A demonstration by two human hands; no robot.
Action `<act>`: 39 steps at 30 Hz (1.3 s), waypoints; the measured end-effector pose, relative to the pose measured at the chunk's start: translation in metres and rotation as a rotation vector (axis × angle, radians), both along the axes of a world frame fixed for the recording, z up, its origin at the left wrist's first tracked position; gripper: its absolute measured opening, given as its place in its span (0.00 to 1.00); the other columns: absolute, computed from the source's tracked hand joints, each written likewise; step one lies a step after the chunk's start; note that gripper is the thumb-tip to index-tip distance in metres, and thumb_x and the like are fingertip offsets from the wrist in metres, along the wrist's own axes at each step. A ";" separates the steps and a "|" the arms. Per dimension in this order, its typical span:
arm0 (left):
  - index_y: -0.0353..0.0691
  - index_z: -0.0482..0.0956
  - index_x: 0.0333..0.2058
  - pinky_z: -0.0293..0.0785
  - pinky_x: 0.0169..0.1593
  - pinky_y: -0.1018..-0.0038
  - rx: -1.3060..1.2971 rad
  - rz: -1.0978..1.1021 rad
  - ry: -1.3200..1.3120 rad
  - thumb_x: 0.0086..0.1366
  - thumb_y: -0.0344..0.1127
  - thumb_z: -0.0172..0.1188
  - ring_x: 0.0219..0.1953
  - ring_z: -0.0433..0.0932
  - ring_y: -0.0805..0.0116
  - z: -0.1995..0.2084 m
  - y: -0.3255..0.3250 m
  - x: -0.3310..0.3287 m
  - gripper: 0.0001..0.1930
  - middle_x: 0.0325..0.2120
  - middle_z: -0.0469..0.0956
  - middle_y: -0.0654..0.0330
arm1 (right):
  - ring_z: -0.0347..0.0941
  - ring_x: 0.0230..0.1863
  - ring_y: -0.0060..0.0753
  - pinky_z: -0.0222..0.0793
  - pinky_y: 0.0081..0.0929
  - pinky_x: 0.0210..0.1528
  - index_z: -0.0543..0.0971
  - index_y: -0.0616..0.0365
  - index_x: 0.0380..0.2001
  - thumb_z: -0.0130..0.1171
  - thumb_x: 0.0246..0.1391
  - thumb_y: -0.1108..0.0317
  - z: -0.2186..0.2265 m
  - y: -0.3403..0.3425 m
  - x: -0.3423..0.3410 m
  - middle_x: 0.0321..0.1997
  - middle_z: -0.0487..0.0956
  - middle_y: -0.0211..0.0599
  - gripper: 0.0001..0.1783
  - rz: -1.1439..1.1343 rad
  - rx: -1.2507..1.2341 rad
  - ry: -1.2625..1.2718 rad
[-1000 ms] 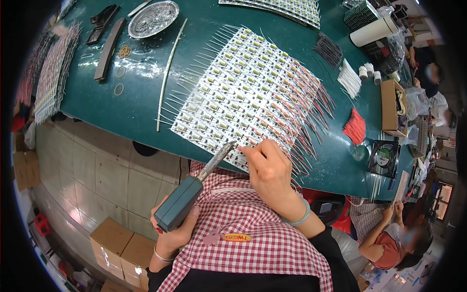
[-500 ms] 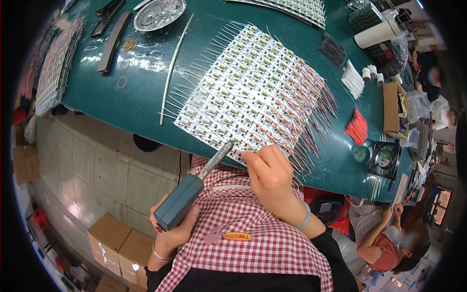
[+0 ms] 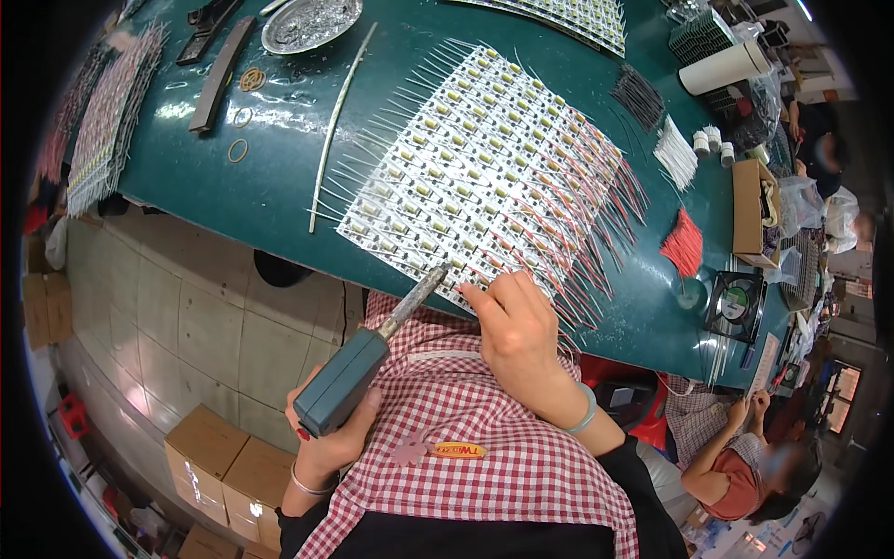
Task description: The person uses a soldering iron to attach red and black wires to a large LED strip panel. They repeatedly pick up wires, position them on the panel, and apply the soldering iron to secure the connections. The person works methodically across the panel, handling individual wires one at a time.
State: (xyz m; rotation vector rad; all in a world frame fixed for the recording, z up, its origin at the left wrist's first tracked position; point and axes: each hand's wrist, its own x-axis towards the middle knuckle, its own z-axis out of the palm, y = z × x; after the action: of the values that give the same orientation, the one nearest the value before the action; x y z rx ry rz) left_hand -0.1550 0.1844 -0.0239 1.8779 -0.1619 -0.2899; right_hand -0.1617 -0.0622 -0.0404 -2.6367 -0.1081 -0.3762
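My left hand is wrapped round the dark green body of a soldering gun. Its metal barrel slants up and to the right, and the tip touches or hovers just over the near edge of a white panel of small circuit boards. Rows of yellowish parts cover that panel, with white wires sticking out on its left and red wires on its right. Close to the tip, my right hand pinches what looks like a thin red wire against the panel's near edge; its fingers hide most of it.
A metal dish, rubber bands and a thin rod lie at left. Bundles of black, white and red wires lie at right, near a small fan. Another person sits at right.
The view has shifted slightly. The soldering gun's tip has moved a little left and up; both hands keep nearly the same place and grip.
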 end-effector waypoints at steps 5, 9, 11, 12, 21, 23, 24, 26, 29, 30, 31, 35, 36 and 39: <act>0.29 0.82 0.37 0.75 0.30 0.74 -0.001 -0.029 -0.062 0.53 0.27 0.68 0.26 0.81 0.66 -0.003 0.001 0.002 0.12 0.28 0.81 0.54 | 0.67 0.31 0.38 0.62 0.35 0.33 0.81 0.60 0.38 0.58 0.40 0.80 -0.003 -0.001 -0.002 0.27 0.67 0.34 0.17 -0.019 0.031 -0.050; 0.28 0.82 0.37 0.75 0.31 0.75 0.015 -0.034 -0.050 0.53 0.26 0.68 0.27 0.81 0.66 -0.002 0.002 0.000 0.12 0.28 0.81 0.53 | 0.66 0.29 0.36 0.61 0.34 0.32 0.82 0.58 0.37 0.58 0.40 0.81 -0.006 0.001 -0.002 0.25 0.66 0.33 0.17 -0.022 0.073 -0.083; 0.28 0.82 0.36 0.76 0.31 0.75 0.010 -0.041 -0.034 0.53 0.26 0.67 0.28 0.81 0.65 -0.001 0.002 0.000 0.12 0.29 0.81 0.52 | 0.66 0.29 0.36 0.61 0.33 0.31 0.82 0.58 0.37 0.58 0.41 0.81 -0.007 0.001 -0.002 0.25 0.66 0.33 0.16 -0.022 0.074 -0.087; 0.28 0.82 0.36 0.76 0.32 0.75 0.004 -0.043 -0.022 0.53 0.26 0.67 0.28 0.82 0.65 -0.001 0.002 0.000 0.11 0.29 0.81 0.52 | 0.66 0.29 0.36 0.62 0.33 0.31 0.82 0.58 0.37 0.59 0.41 0.81 -0.007 0.001 -0.001 0.25 0.66 0.33 0.16 -0.020 0.077 -0.090; 0.27 0.81 0.37 0.75 0.33 0.75 0.005 -0.076 0.031 0.52 0.23 0.66 0.29 0.81 0.67 -0.001 0.004 -0.001 0.12 0.31 0.81 0.52 | 0.67 0.29 0.36 0.63 0.33 0.31 0.81 0.59 0.36 0.61 0.43 0.80 -0.006 0.001 0.000 0.26 0.66 0.34 0.14 -0.031 0.051 -0.067; 0.27 0.81 0.37 0.75 0.32 0.76 -0.002 -0.086 0.026 0.52 0.23 0.67 0.28 0.80 0.68 0.000 0.003 0.001 0.12 0.31 0.81 0.53 | 0.67 0.29 0.36 0.64 0.33 0.30 0.81 0.58 0.36 0.61 0.43 0.80 -0.006 0.001 0.000 0.26 0.66 0.34 0.14 -0.033 0.050 -0.065; 0.27 0.81 0.37 0.74 0.32 0.76 -0.002 -0.095 0.023 0.52 0.23 0.67 0.28 0.80 0.69 0.000 0.002 0.002 0.12 0.31 0.81 0.53 | 0.67 0.29 0.36 0.64 0.33 0.30 0.81 0.58 0.37 0.61 0.43 0.80 -0.007 0.001 0.000 0.26 0.66 0.34 0.14 -0.034 0.050 -0.064; 0.27 0.81 0.37 0.73 0.31 0.76 0.009 -0.110 0.010 0.52 0.23 0.67 0.27 0.79 0.69 0.001 0.001 0.004 0.12 0.30 0.81 0.54 | 0.66 0.28 0.38 0.63 0.34 0.29 0.82 0.59 0.36 0.63 0.43 0.83 -0.004 0.003 0.001 0.25 0.66 0.36 0.13 -0.049 0.067 -0.061; 0.28 0.81 0.35 0.72 0.29 0.76 0.030 -0.125 -0.012 0.52 0.23 0.67 0.26 0.79 0.70 0.001 -0.001 0.005 0.11 0.29 0.80 0.54 | 0.66 0.28 0.38 0.63 0.34 0.29 0.83 0.60 0.35 0.64 0.43 0.84 -0.003 0.003 0.001 0.24 0.67 0.37 0.13 -0.057 0.075 -0.056; 0.28 0.81 0.35 0.72 0.29 0.76 0.029 -0.127 -0.019 0.52 0.23 0.67 0.25 0.79 0.70 0.001 -0.001 0.006 0.10 0.29 0.80 0.54 | 0.66 0.28 0.38 0.63 0.34 0.29 0.83 0.60 0.35 0.64 0.43 0.84 -0.004 0.003 0.001 0.24 0.67 0.37 0.13 -0.057 0.075 -0.056; 0.28 0.81 0.34 0.72 0.29 0.77 0.028 -0.129 -0.027 0.52 0.23 0.67 0.25 0.79 0.70 0.001 -0.001 0.007 0.10 0.29 0.80 0.54 | 0.66 0.28 0.38 0.63 0.34 0.29 0.83 0.60 0.35 0.64 0.43 0.84 -0.004 0.002 0.001 0.24 0.67 0.37 0.13 -0.057 0.075 -0.055; 0.27 0.81 0.35 0.73 0.30 0.77 0.067 -0.143 -0.044 0.53 0.23 0.67 0.25 0.79 0.70 -0.004 0.005 0.004 0.10 0.29 0.81 0.55 | 0.66 0.28 0.39 0.63 0.34 0.29 0.83 0.60 0.35 0.64 0.43 0.84 -0.004 0.001 0.001 0.24 0.67 0.37 0.13 -0.058 0.076 -0.054; 0.27 0.81 0.35 0.73 0.30 0.77 0.038 -0.105 -0.023 0.53 0.23 0.67 0.26 0.79 0.70 -0.010 0.007 0.000 0.10 0.29 0.81 0.55 | 0.66 0.28 0.39 0.63 0.34 0.29 0.83 0.60 0.35 0.64 0.43 0.84 -0.004 0.001 0.001 0.24 0.67 0.37 0.13 -0.058 0.078 -0.054; 0.28 0.82 0.36 0.74 0.30 0.77 -0.075 0.014 0.072 0.54 0.24 0.67 0.26 0.80 0.71 -0.014 0.010 -0.008 0.10 0.28 0.81 0.56 | 0.67 0.29 0.36 0.64 0.33 0.29 0.81 0.58 0.37 0.60 0.42 0.81 -0.008 0.000 0.000 0.26 0.66 0.34 0.15 -0.038 0.046 -0.062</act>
State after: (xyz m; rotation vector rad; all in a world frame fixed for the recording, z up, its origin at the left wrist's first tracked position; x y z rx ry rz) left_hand -0.1632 0.1946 -0.0383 1.7915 -0.1085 -0.3371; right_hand -0.1615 -0.0625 -0.0479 -2.5853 -0.0687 -0.4675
